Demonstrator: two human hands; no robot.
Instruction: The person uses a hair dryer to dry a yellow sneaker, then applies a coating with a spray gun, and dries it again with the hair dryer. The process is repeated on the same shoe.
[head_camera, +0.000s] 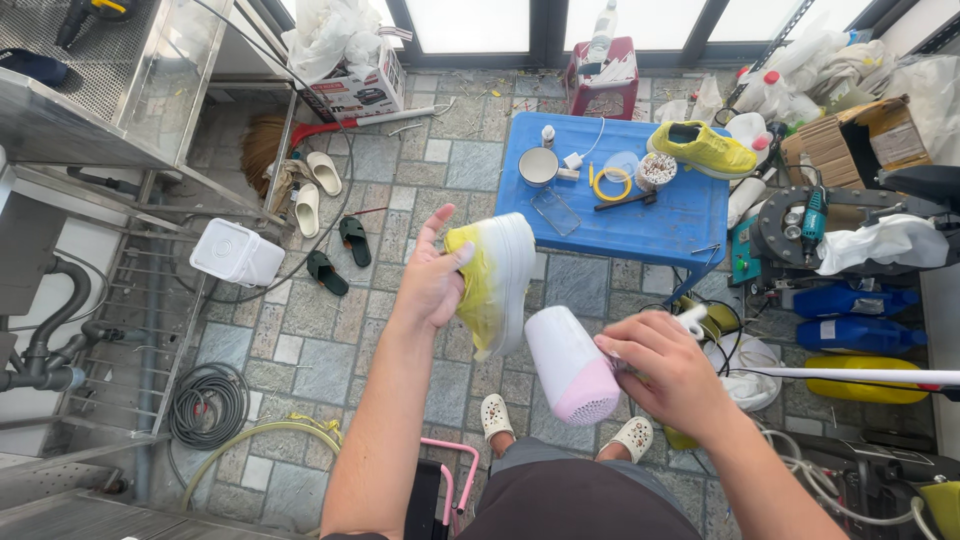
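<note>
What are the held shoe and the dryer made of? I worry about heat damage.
Shoe: upper looks like yellow knit fabric, matte; sole looks like white rubber or foam, thick and smooth. Dryer: apparently smooth white and pink plastic, slightly glossy, with a perforated end.

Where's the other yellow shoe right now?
Head view, upper right: the second yellow shoe lies on the far right corner of the blue table, beside a small round tub; its mate is in the left hand.
</note>
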